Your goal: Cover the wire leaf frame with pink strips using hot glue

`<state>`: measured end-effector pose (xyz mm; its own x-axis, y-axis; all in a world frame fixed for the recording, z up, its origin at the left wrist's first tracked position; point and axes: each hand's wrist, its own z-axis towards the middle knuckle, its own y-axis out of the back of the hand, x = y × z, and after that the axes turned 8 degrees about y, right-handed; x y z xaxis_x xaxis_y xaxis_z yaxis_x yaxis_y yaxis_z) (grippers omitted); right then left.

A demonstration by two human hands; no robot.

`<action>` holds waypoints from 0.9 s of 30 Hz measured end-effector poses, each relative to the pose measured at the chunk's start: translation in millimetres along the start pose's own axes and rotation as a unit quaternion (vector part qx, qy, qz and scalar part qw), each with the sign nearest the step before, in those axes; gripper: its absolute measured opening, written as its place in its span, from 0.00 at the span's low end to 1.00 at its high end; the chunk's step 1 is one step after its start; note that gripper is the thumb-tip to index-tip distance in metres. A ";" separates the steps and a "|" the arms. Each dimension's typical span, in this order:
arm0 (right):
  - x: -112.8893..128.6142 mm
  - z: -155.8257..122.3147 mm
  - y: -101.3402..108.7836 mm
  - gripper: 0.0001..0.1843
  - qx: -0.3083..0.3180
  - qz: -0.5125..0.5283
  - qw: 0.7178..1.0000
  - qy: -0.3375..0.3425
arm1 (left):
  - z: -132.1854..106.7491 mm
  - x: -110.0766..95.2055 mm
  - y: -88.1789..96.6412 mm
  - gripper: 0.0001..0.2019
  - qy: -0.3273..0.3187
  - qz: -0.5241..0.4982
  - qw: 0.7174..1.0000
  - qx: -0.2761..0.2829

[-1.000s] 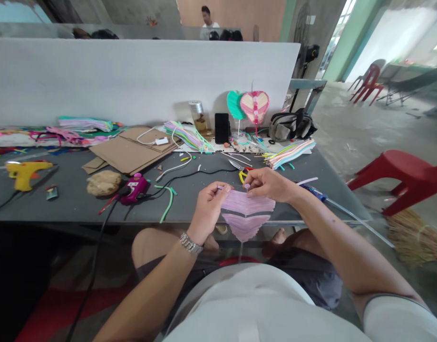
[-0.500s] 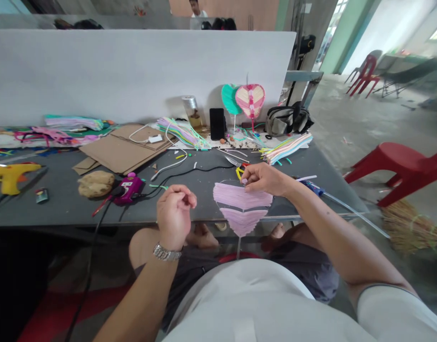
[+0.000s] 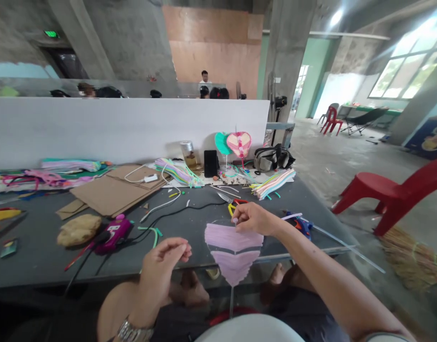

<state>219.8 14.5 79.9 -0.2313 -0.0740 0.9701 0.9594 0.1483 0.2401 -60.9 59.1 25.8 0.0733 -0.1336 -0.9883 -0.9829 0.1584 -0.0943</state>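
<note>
A heart-shaped fan (image 3: 236, 267), a wire outline with lilac fuzzy stems across it, stands point-down at the table's front edge, its thin stick reaching toward my lap. A dark gap runs between its upper and lower lilac bands. My right hand (image 3: 253, 219) pinches its upper edge, and a small lilac bit shows at the fingertips. To the left of the fan, my left hand (image 3: 163, 263) is raised with thumb and fingers curled together, nothing visible in them. Scissors (image 3: 232, 203) with red and yellow handles lie just behind my right hand. A green stem (image 3: 155, 237) lies behind my left hand.
On the left are a purple device (image 3: 113, 235), a stone (image 3: 79, 230), a yellow glue gun (image 3: 4, 218) and cardboard (image 3: 114, 192). Stem bundles (image 3: 275, 183), a phone (image 3: 210, 164) and two finished heart fans (image 3: 239, 144) stand behind. A blue glue gun (image 3: 304, 227) lies right.
The camera has tilted up, so the table sits lower in view. My left hand has turned and moved slightly away from the fan. My right hand keeps its pinch on the fan's upper edge.
</note>
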 end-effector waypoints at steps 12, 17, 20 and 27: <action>-3.3 0.9 0.3 0.15 0.000 -0.004 1.000 -0.004 | -4.4 24.5 1.5 0.23 -0.095 0.176 0.978 0.062; -3.7 1.3 0.6 0.15 0.001 -0.005 1.000 -0.004 | -8.6 23.4 5.9 0.11 -0.077 0.253 0.954 0.140; -3.6 1.8 0.1 0.15 0.001 -0.007 1.000 -0.003 | -11.7 18.7 11.3 0.05 -0.115 0.226 0.962 0.096; -0.4 1.9 -2.3 0.15 0.003 -0.008 1.000 0.001 | -11.9 16.7 12.8 0.11 -0.068 0.142 0.985 0.069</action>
<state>217.4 16.1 79.1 -0.2469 -0.0782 0.9659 0.9544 0.1529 0.2563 -74.3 47.3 9.5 -0.1700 0.0663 -0.9832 -0.9354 0.3032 0.1822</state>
